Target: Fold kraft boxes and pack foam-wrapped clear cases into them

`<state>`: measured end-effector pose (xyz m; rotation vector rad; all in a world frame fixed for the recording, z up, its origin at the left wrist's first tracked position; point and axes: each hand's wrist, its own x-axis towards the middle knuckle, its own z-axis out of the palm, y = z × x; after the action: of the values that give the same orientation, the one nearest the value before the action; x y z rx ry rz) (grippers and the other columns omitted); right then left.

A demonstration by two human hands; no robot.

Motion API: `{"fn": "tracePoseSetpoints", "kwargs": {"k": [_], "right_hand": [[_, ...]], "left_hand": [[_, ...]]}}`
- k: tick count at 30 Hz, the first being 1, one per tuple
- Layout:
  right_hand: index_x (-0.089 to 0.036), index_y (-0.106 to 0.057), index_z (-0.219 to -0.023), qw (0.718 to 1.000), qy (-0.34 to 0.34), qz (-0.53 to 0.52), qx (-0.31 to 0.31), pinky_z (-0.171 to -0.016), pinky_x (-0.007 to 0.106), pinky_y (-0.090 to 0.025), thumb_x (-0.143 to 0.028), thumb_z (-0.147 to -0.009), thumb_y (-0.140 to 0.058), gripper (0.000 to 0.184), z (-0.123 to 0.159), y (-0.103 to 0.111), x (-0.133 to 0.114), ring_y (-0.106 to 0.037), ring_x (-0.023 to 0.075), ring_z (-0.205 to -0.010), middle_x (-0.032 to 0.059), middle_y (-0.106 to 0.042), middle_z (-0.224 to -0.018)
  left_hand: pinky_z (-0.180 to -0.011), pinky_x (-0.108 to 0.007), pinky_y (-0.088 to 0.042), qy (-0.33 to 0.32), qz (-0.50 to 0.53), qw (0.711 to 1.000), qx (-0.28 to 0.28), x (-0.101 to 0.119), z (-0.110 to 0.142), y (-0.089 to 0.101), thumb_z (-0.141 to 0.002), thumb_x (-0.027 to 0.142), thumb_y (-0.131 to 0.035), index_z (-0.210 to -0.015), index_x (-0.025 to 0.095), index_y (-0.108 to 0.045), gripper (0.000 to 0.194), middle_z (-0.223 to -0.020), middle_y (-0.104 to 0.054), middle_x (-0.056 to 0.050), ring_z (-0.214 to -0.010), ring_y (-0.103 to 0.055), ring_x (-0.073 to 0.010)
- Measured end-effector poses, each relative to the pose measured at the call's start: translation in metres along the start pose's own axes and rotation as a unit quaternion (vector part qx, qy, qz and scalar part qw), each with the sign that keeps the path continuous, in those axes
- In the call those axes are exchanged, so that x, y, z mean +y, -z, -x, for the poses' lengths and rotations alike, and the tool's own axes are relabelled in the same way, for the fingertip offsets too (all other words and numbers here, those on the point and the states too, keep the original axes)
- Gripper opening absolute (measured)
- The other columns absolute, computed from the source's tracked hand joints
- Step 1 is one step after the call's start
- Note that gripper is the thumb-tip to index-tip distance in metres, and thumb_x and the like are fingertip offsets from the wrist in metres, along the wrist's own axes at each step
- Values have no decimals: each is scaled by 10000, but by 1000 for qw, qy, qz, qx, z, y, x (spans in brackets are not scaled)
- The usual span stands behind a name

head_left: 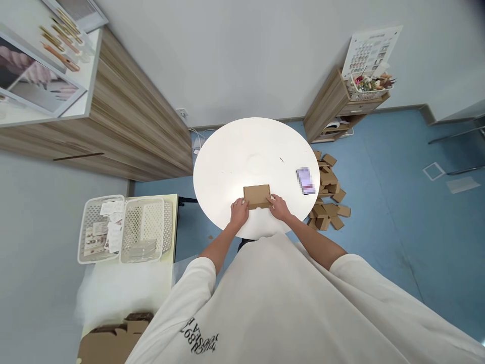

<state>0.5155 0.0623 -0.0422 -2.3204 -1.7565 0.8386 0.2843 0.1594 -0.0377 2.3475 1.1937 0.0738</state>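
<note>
A small brown cardboard box (pixel 257 195) lies closed on the near part of a round white table (pixel 235 162). My left hand (pixel 239 211) curls against the box's near left corner. My right hand (pixel 279 207) presses on its near right corner, fingers bent onto the cardboard. Both hands hold the box between them.
A phone (pixel 305 180) lies on the table's right side. A heap of small cardboard boxes (pixel 327 194) sits on the blue floor to the right. Two white baskets (pixel 125 228) stand on a side table at my left, with flat cardboard (pixel 108 343) nearer me. Wooden cabinets line the wall.
</note>
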Motion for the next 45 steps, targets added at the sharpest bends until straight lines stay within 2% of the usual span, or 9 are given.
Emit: {"fn": "tracePoseSetpoints", "kwargs": {"k": [8,15,18,23,28,32,35,39,45], "right_hand": [[-256,-530,-1457,1000,-21,-14,-7,-1098,421,-337,-258,-940,-516,517,0,9,-11,-486,276,-1326,101,-591,-1411],[-256,-523,-1441,992,-26,-102,68,-1042,417,-362,-343,-966,-446,489,-9,44,-20,-607,240,-1091,55,-712,-1118],[-248,-501,-1462,987,-34,-132,82,-1083,436,-339,-321,-953,-426,519,-14,58,-21,-599,237,-1112,55,-699,-1151],[-249,-459,-1490,981,-58,-173,72,-1115,442,-344,-299,-923,-476,569,-24,69,-26,-543,253,-1239,66,-642,-1313],[-239,-520,-1422,977,-73,-179,86,-1080,404,-404,-268,-952,-468,474,-40,68,-23,-553,241,-1246,71,-635,-1339],[-209,-561,-1356,975,-86,-172,111,-1009,371,-461,-247,-941,-487,423,-49,63,-16,-594,227,-1175,97,-623,-1330],[-196,-586,-1318,976,-95,-155,120,-926,354,-496,-260,-933,-508,399,-51,62,-13,-629,219,-1049,101,-651,-1217],[-207,-573,-1345,983,-79,-128,105,-892,335,-484,-208,-955,-468,403,-53,63,-17,-637,222,-1012,79,-691,-1115],[-196,-483,-1444,995,-38,-31,92,-896,349,-440,-154,-989,-397,465,-53,68,-24,-633,252,-1031,93,-699,-1144]], "left_hand": [[-1170,-537,-226,22,15,999,-44,5,4,4,-904,155,-481,-1455,262,-487,561,-1377,-598,-122,-1423,-405,-310],[-1175,-525,-199,44,67,997,10,15,-13,37,-844,410,-651,-1560,241,-313,809,-1303,-621,-137,-1329,-489,-322],[-1181,-505,-198,61,92,994,25,17,-24,46,-811,461,-700,-1558,253,-301,872,-1292,-628,-124,-1317,-504,-318],[-1149,-496,-290,134,137,981,37,13,-48,42,-903,399,-599,-1497,240,-397,647,-1321,-620,-123,-1285,-543,-307],[-1064,-449,-416,141,135,979,52,5,-70,33,-961,279,-498,-1358,243,-557,402,-1300,-622,-113,-1239,-567,-290],[-1021,-455,-459,141,123,979,84,0,-79,31,-945,298,-548,-1288,238,-618,355,-1295,-577,-129,-1195,-569,-305],[-1021,-462,-463,138,129,978,93,-1,-82,31,-933,272,-565,-1291,240,-615,363,-1226,-590,-122,-1146,-585,-296],[-987,-444,-479,113,121,982,90,1,-83,32,-944,220,-531,-1292,228,-602,356,-1108,-611,-109,-1072,-607,-278],[-892,-399,-516,81,107,988,79,4,-83,38,-946,165,-505,-1269,233,-601,344,-1153,-571,-106,-990,-613,-251]]}}
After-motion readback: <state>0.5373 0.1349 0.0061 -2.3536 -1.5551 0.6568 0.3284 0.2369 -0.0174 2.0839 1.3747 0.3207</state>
